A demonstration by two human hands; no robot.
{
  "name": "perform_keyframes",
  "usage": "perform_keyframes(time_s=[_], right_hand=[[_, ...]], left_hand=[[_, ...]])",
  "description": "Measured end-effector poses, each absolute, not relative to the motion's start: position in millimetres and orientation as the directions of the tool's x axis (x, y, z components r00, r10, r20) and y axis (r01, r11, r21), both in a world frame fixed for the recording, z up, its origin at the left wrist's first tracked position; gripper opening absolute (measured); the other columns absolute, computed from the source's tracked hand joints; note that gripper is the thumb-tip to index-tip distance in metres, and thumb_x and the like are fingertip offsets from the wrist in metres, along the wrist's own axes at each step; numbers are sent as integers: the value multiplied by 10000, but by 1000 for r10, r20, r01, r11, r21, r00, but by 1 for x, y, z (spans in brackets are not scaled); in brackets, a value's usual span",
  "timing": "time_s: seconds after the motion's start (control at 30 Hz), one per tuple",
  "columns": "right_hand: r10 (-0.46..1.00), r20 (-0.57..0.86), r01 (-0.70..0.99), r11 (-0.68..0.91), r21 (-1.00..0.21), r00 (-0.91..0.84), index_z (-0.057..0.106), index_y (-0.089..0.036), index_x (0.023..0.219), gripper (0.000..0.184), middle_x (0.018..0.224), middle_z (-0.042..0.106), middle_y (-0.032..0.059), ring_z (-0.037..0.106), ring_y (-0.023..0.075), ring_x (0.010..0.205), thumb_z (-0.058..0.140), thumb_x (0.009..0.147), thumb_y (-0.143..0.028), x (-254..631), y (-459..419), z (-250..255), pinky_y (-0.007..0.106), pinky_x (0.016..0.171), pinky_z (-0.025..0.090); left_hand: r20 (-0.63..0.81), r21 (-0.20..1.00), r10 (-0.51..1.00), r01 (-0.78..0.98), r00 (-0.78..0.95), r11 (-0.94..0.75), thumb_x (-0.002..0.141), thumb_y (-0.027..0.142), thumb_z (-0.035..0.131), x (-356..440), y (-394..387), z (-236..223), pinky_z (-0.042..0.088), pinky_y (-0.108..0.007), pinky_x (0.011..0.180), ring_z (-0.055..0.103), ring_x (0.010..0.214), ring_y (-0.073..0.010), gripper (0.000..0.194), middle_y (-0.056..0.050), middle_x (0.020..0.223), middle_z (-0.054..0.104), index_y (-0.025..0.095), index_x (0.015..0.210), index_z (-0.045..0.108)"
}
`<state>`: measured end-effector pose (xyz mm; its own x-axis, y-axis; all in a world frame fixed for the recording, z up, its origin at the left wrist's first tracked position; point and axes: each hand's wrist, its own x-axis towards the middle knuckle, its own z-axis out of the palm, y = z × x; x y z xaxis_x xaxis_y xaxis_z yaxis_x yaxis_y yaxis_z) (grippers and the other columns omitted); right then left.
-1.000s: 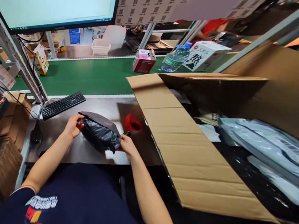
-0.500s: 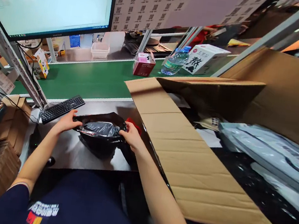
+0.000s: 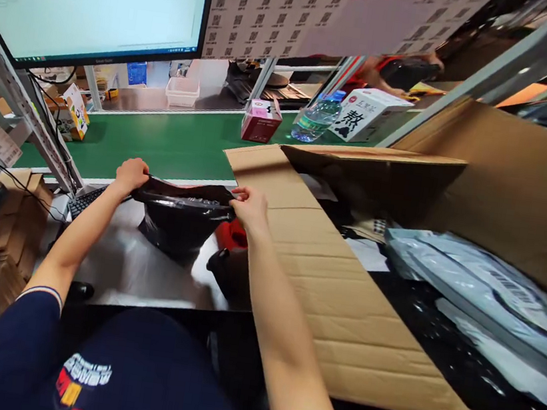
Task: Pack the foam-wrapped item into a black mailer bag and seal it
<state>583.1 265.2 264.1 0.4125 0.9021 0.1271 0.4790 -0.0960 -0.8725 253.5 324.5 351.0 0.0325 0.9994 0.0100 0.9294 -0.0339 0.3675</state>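
A black plastic bag [image 3: 178,223] hangs over the metal worktop [image 3: 113,271], its top edge stretched between my two hands. My left hand [image 3: 131,175] is closed on the bag's left corner, near the keyboard [image 3: 85,200]. At the opposite corner my right hand [image 3: 251,209] grips the rim with thumb and fingers, beside the flap of a cardboard box [image 3: 316,264]. What lies inside the bag is mostly hidden by its front wall. Something red [image 3: 232,234] shows below my right hand.
The open box holds grey plastic-wrapped packages [image 3: 475,279]. Beyond the worktop runs a green surface [image 3: 160,150] with a small red box [image 3: 261,121], a water bottle [image 3: 317,117] and a white carton [image 3: 369,115]. A monitor [image 3: 103,1] overhangs the left. Another person's arm [image 3: 373,77] shows behind.
Both hands have risen and moved away from my body, lifting the bag's rim. The dark wrapped contents seen in its mouth before are now mostly hidden.
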Motion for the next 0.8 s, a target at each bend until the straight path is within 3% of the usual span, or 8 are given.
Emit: perform_keyframes(time_s=[0.07,0.17,0.27,0.37,0.5,0.6,0.7,0.8], right_hand=[[908,221,577,-27,-816,356,711,-170,921,325,732,595,-6,560,179,718,572,632,-115,585,260,256,325,749,459],[916,279,654,25,-756,288,713,-172,959,348,895,632,58,597,214,831,525,672,-115,573,229,202,350,827,494],[933,138,659,-125,-742,333,691,-164,989,364,969,607,91,598,230,866,490,694,-94,549,192,129,366,866,513],[938,-73,638,-286,-715,338,666,-180,985,356,963,601,87,601,228,846,492,691,-81,529,157,69,371,857,525],[924,-62,663,-316,-679,376,634,-181,1143,348,1118,623,151,632,292,989,577,803,-226,516,99,33,450,914,549],[996,-22,721,-78,-688,87,682,-216,1068,245,1047,683,147,663,305,1013,503,943,-327,495,64,24,467,948,567],[939,-27,728,248,-639,-343,725,-249,1164,374,1194,734,122,689,294,1104,407,971,-213,455,68,21,448,989,573],[914,-25,765,324,-557,-405,719,-223,1278,465,1231,738,162,691,344,1123,419,934,-135,415,113,22,490,982,571]], left_hand=[[55,342,998,938,43,-59,777,144,709,244,316,347,497,-360,976,679,1041,-287,210,-102,975,767,219,941,817],[96,459,995,888,-14,-31,837,157,663,230,277,289,489,-350,961,688,1021,-291,232,-93,951,758,242,1007,796],[-34,665,991,737,-128,118,805,67,659,221,219,194,478,-293,957,701,989,-260,263,-52,865,731,261,952,758],[-243,749,952,587,-187,307,744,-6,658,218,166,114,474,-290,983,702,1020,-255,287,-36,845,712,252,856,715],[-300,779,918,489,-258,392,703,-28,683,218,135,66,457,-330,1061,677,1125,-280,450,-51,931,708,260,1048,702],[-315,802,909,437,-271,408,709,-31,693,222,136,58,449,-332,1089,669,1161,-290,522,-64,959,713,260,1142,704],[-337,831,900,361,-277,423,725,-13,703,230,142,58,438,-364,1124,682,1156,-299,484,-57,906,730,286,1103,753],[-313,845,920,374,-234,383,707,-43,673,237,144,63,421,-391,1159,687,1163,-307,545,-79,996,774,297,1116,789]])
